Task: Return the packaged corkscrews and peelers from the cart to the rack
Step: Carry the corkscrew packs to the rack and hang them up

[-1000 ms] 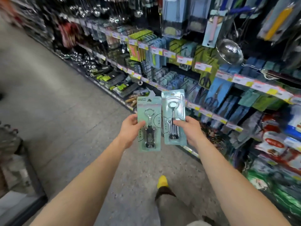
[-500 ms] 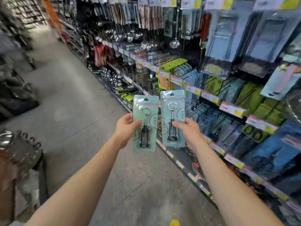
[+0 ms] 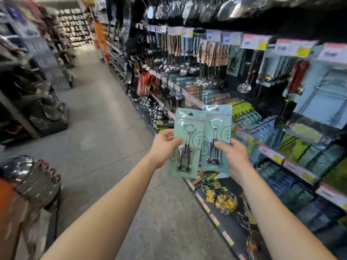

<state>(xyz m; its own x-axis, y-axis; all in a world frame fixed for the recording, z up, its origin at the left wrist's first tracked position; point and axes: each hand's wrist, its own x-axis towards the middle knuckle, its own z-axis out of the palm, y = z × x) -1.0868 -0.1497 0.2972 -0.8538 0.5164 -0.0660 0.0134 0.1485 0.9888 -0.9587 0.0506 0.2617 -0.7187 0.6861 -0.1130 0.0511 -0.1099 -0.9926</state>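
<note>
I hold two packaged corkscrews side by side in front of me, each a metal corkscrew on a pale green card. My left hand (image 3: 164, 147) grips the left corkscrew package (image 3: 187, 145) by its left edge. The right corkscrew package (image 3: 216, 137) is held at its lower right by my right hand (image 3: 235, 156). Both packs stand upright and a little tilted, in front of the rack (image 3: 262, 147) on my right. The rack carries hanging ladles, skimmers and carded kitchen tools under price tags. The cart (image 3: 28, 184) shows at the lower left edge with steel ware in it.
The grey aisle floor (image 3: 97, 132) runs ahead between the rack and shelves of cookware (image 3: 32, 94) on the left. Wire baskets (image 3: 223, 199) lie on the rack's bottom shelf below my hands. The picture is blurred at the edges.
My view has swung up and along the aisle, so the upper hooks with ladles now show. Both hands have stayed raised, holding the two packs side by side.
</note>
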